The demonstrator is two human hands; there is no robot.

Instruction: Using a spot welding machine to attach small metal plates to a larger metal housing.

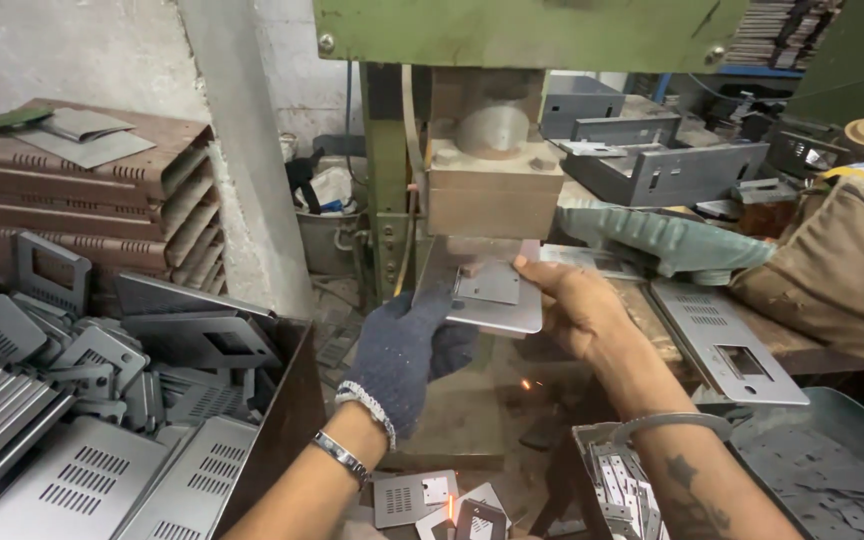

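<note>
- Under the green press frame (512,30), a flat grey metal plate (482,290) with a square cut-out sits below the tan press block (492,195), held level between both hands.
- Left hand (402,355), in a dark knit glove, is clenched on the plate's near left edge, fingers under it; a metal bracelet (340,457) circles that wrist.
- Right hand (572,305), bare, grips the plate's right edge, thumb on top near the corner; a thin bangle (672,425) sits on that forearm.
- At far left, a brown bin (287,410) is heaped with grey slotted panels (82,470), many with rectangular windows.
- Behind the bin, a stack of brown louvred covers (82,200) stands against the wall.
- To the right, a vented panel with a window (727,345) lies flat on the table (787,345), just beside the right forearm.
- Down below, small punched plates (417,497) lie near a glowing spark; a container of small metal pieces (617,485) stands near the right arm.
- Further back, grey folded brackets (672,170) rest behind the press.
</note>
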